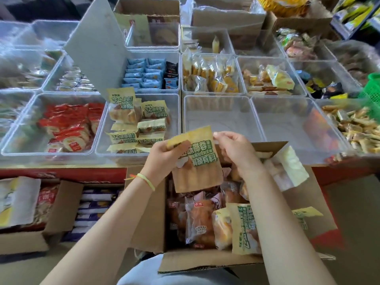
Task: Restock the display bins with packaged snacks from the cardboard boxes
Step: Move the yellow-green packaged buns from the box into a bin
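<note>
A yellow snack packet with green lettering hangs above the open cardboard box in front of me. My left hand grips its top left corner, and my right hand pinches its top right corner. The box holds more yellow packets and brown bread packets. Just beyond my left hand, a clear display bin holds several of the same yellow packets. To its right stands a clear bin with nothing in it.
Clear bins of red packets, blue packets and yellow cakes fill the table. A grey cardboard sheet leans over the bins. Other open boxes sit at lower left. A green basket is at the right edge.
</note>
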Demonstrator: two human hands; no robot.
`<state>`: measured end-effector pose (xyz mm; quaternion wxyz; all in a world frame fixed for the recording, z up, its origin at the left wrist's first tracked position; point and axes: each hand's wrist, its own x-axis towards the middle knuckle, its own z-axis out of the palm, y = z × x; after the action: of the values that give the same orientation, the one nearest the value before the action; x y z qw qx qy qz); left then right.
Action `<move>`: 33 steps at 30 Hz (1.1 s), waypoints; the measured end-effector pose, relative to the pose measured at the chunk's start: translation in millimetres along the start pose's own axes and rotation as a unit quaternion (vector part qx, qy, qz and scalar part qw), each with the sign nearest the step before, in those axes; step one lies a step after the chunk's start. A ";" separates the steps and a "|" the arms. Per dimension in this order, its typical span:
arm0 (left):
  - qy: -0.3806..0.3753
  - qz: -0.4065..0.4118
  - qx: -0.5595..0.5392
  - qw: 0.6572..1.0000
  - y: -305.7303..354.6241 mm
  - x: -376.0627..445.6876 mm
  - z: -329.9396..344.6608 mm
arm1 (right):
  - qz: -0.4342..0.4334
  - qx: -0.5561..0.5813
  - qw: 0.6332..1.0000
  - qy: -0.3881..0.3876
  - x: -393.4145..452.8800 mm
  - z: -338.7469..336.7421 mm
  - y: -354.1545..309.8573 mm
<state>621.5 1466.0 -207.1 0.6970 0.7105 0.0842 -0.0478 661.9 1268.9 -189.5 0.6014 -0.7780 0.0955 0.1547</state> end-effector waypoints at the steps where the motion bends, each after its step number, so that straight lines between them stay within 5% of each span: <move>1: 0.002 -0.021 -0.058 0.998 5.9 -1.5 -7.4 | -0.020 -0.031 0.999 -0.011 -2.3 4.2 -7.5; 7: 0.030 -0.057 -0.194 0.979 19.1 5.5 -54.8 | -0.038 -0.030 0.971 -0.234 -6.2 55.8 -30.7; 13: 0.070 -0.059 -0.198 0.976 20.7 22.6 -112.8 | 0.017 0.018 0.951 -0.309 3.5 116.7 -37.8; 17: 0.142 -0.090 -0.185 0.968 8.9 48.6 -163.9 | 0.014 0.022 0.966 -0.256 28.9 161.5 -52.3; 23: 0.206 -0.203 -0.165 0.943 -31.3 98.0 -242.3 | 0.091 0.163 0.982 -0.042 93.0 213.7 -60.1; 33: 0.057 -0.252 -0.027 0.966 -61.6 180.2 -252.8 | 0.122 0.195 0.973 -0.012 138.3 256.7 -59.6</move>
<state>774.4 1728.9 -295.0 0.6756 0.6486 0.3014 -0.1792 778.7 1537.3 -243.4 0.7194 -0.6260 0.2114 0.2145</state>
